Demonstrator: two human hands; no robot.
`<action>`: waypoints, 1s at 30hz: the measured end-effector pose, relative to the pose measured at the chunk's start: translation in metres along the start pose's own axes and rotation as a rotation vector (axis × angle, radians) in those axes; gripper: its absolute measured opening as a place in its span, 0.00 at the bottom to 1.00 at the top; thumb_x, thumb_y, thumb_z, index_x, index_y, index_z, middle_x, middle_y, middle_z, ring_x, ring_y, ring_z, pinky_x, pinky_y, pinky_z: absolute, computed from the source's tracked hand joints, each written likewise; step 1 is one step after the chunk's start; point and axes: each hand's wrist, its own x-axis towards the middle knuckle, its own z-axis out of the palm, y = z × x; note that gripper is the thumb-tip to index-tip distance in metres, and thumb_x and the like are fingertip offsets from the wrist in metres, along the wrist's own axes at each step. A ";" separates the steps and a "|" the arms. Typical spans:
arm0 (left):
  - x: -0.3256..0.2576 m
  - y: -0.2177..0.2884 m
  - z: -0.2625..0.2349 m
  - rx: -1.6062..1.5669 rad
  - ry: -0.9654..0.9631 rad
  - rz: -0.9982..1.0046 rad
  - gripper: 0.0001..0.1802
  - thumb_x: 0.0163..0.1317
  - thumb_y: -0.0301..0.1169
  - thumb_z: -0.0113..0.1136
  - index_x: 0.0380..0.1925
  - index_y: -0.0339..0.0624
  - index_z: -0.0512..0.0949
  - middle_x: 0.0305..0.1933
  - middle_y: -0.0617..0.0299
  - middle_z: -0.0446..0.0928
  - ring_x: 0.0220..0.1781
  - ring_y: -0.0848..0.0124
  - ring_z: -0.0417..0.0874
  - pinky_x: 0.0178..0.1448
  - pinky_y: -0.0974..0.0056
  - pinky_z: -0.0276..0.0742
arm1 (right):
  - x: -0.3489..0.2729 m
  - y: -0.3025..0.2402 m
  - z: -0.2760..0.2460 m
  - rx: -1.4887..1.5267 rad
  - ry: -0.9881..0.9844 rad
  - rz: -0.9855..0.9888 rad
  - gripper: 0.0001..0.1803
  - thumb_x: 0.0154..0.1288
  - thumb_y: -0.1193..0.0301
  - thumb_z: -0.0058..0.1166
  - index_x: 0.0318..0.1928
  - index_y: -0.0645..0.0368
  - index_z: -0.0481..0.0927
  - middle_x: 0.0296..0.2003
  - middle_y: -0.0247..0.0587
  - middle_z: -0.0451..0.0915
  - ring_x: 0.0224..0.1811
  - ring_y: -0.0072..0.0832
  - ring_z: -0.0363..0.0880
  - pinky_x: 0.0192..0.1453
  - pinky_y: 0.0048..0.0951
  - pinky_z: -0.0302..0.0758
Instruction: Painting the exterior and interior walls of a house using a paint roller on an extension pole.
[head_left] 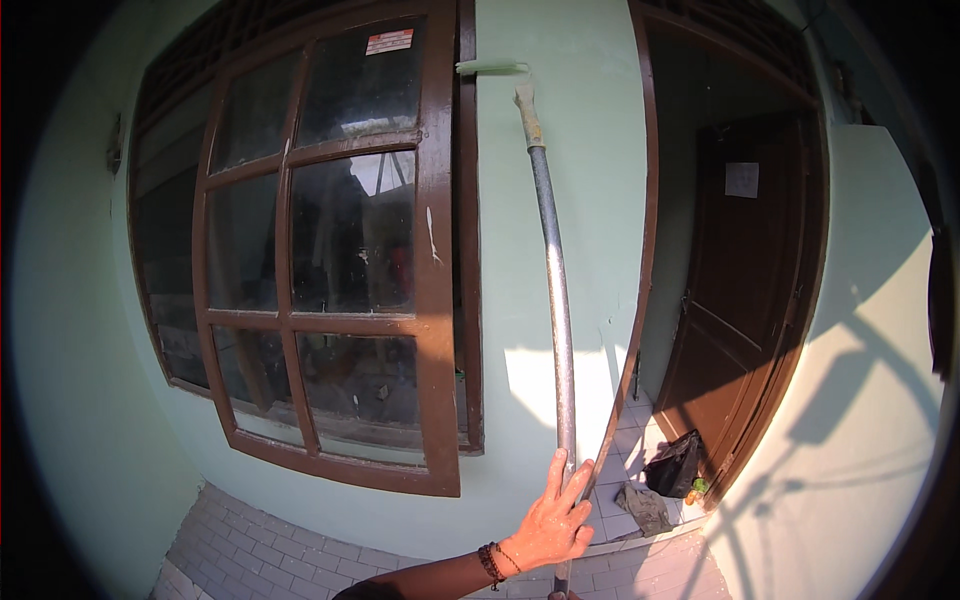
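A paint roller with a pale green cover touches the light green wall high up, between the window frame and the doorway. Its worn, paint-stained handle is fixed to the top of a long metal pole, which runs down toward me. My left hand, with dark bracelets at the wrist, is round the lower part of the pole, its fingers partly stretched across it. Only a sliver of my right hand shows at the bottom edge by the pole; its fingers are hidden.
A brown window sash with glass panes swings outward on the left. At right, a brown door stands ajar. A black plastic bag and a crumpled cloth lie on the tiled threshold. Shadows cross the right wall.
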 end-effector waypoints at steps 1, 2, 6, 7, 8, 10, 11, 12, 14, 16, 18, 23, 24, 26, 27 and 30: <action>-0.003 -0.002 0.001 0.003 -0.019 -0.004 0.12 0.39 0.26 0.58 0.22 0.26 0.74 0.65 0.37 0.57 0.69 0.26 0.45 0.59 0.43 0.71 | -0.001 -0.005 0.001 0.011 -0.019 0.093 0.21 0.73 0.57 0.36 0.33 0.62 0.71 0.15 0.40 0.67 0.19 0.31 0.66 0.25 0.39 0.64; -0.005 -0.005 0.001 0.005 -0.037 -0.009 0.12 0.38 0.27 0.59 0.22 0.26 0.74 0.66 0.37 0.56 0.69 0.26 0.45 0.59 0.43 0.71 | 0.000 -0.010 0.002 0.009 -0.018 0.090 0.21 0.73 0.57 0.36 0.33 0.62 0.71 0.15 0.40 0.67 0.19 0.31 0.66 0.25 0.39 0.64; 0.007 -0.019 -0.006 0.029 -0.045 -0.011 0.13 0.38 0.27 0.59 0.23 0.26 0.74 0.66 0.37 0.57 0.69 0.26 0.44 0.59 0.43 0.71 | 0.018 -0.022 0.013 -0.092 0.077 0.097 0.24 0.72 0.53 0.37 0.32 0.63 0.74 0.16 0.43 0.71 0.19 0.37 0.69 0.26 0.42 0.66; 0.017 -0.025 -0.009 0.032 0.003 0.027 0.11 0.37 0.27 0.58 0.20 0.28 0.72 0.65 0.38 0.58 0.68 0.23 0.44 0.56 0.43 0.74 | 0.025 -0.022 0.016 -0.094 0.082 0.146 0.26 0.70 0.50 0.39 0.32 0.63 0.75 0.18 0.44 0.73 0.21 0.40 0.71 0.27 0.43 0.67; 0.026 -0.031 -0.013 0.035 0.052 0.064 0.09 0.36 0.26 0.56 0.16 0.31 0.70 0.64 0.39 0.60 0.66 0.20 0.43 0.52 0.42 0.76 | 0.033 -0.023 0.018 -0.096 0.083 0.143 0.26 0.70 0.50 0.39 0.32 0.63 0.75 0.18 0.44 0.73 0.21 0.40 0.71 0.27 0.43 0.67; 0.046 -0.038 -0.025 0.056 0.011 0.044 0.11 0.36 0.27 0.57 0.19 0.28 0.73 0.65 0.38 0.59 0.69 0.25 0.43 0.56 0.45 0.74 | 0.058 -0.049 0.019 -0.231 0.260 -0.155 0.21 0.70 0.56 0.40 0.32 0.62 0.74 0.18 0.42 0.71 0.20 0.36 0.70 0.25 0.41 0.66; 0.057 -0.042 -0.032 0.081 -0.028 0.022 0.13 0.37 0.28 0.58 0.21 0.26 0.76 0.66 0.37 0.57 0.71 0.30 0.43 0.60 0.48 0.73 | 0.073 -0.067 0.017 -0.297 0.345 -0.308 0.19 0.69 0.58 0.41 0.33 0.62 0.74 0.18 0.41 0.70 0.19 0.34 0.69 0.24 0.39 0.65; 0.067 -0.048 -0.036 0.084 -0.024 0.024 0.13 0.37 0.28 0.58 0.21 0.26 0.76 0.66 0.37 0.57 0.71 0.30 0.43 0.60 0.48 0.73 | 0.086 -0.083 0.016 -0.362 0.431 -0.463 0.16 0.69 0.61 0.42 0.33 0.62 0.74 0.18 0.40 0.69 0.19 0.33 0.68 0.22 0.38 0.64; 0.091 -0.061 -0.042 0.121 0.105 0.121 0.09 0.35 0.26 0.56 0.15 0.30 0.71 0.65 0.39 0.60 0.70 0.28 0.42 0.53 0.48 0.77 | 0.108 -0.102 0.016 -0.426 0.524 -0.625 0.14 0.69 0.64 0.43 0.33 0.61 0.73 0.18 0.39 0.68 0.18 0.31 0.68 0.21 0.37 0.64; 0.115 -0.068 -0.053 0.149 0.121 0.135 0.09 0.35 0.27 0.56 0.15 0.29 0.72 0.64 0.39 0.60 0.71 0.30 0.41 0.54 0.49 0.77 | 0.126 -0.118 0.014 0.194 0.347 -0.058 0.05 0.63 0.74 0.46 0.31 0.62 0.72 0.22 0.50 0.73 0.20 0.42 0.72 0.22 0.42 0.66; 0.142 -0.074 -0.066 0.179 0.140 0.151 0.09 0.35 0.27 0.56 0.15 0.29 0.73 0.64 0.38 0.60 0.72 0.32 0.40 0.55 0.50 0.77 | 0.144 -0.152 0.001 0.253 0.239 -0.043 0.14 0.68 0.64 0.40 0.29 0.60 0.68 0.16 0.40 0.65 0.14 0.30 0.65 0.16 0.33 0.61; 0.218 -0.091 -0.098 0.252 0.163 0.169 0.11 0.39 0.29 0.56 0.18 0.28 0.77 0.64 0.40 0.60 0.73 0.36 0.37 0.59 0.51 0.74 | 0.193 -0.242 -0.023 0.169 0.177 -0.101 0.27 0.71 0.51 0.39 0.24 0.62 0.68 0.13 0.34 0.67 0.13 0.23 0.69 0.17 0.29 0.66; 0.233 -0.097 -0.104 0.284 0.173 0.181 0.11 0.40 0.29 0.56 0.18 0.28 0.78 0.64 0.40 0.59 0.74 0.37 0.36 0.60 0.51 0.73 | 0.205 -0.259 -0.025 0.175 0.175 -0.103 0.27 0.71 0.48 0.37 0.25 0.59 0.66 0.11 0.32 0.63 0.10 0.21 0.64 0.13 0.27 0.63; 0.262 -0.107 -0.119 0.320 0.168 0.167 0.12 0.41 0.30 0.56 0.19 0.29 0.78 0.65 0.42 0.59 0.74 0.39 0.35 0.62 0.52 0.72 | 0.227 -0.290 -0.028 0.176 0.178 -0.115 0.27 0.71 0.46 0.34 0.26 0.57 0.63 0.09 0.30 0.58 0.07 0.20 0.59 0.10 0.25 0.59; 0.277 -0.110 -0.127 0.353 0.154 0.144 0.12 0.42 0.31 0.55 0.19 0.29 0.79 0.65 0.43 0.59 0.75 0.41 0.33 0.63 0.52 0.70 | 0.238 -0.304 -0.030 0.145 0.198 -0.153 0.27 0.71 0.45 0.34 0.26 0.56 0.63 0.09 0.30 0.58 0.07 0.20 0.59 0.09 0.25 0.59; 0.317 -0.105 -0.153 0.383 0.121 0.081 0.12 0.43 0.31 0.55 0.20 0.32 0.80 0.65 0.45 0.59 0.76 0.46 0.31 0.66 0.53 0.68 | 0.266 -0.344 -0.041 0.155 0.205 -0.198 0.29 0.69 0.42 0.35 0.26 0.56 0.63 0.10 0.29 0.58 0.07 0.19 0.58 0.09 0.24 0.58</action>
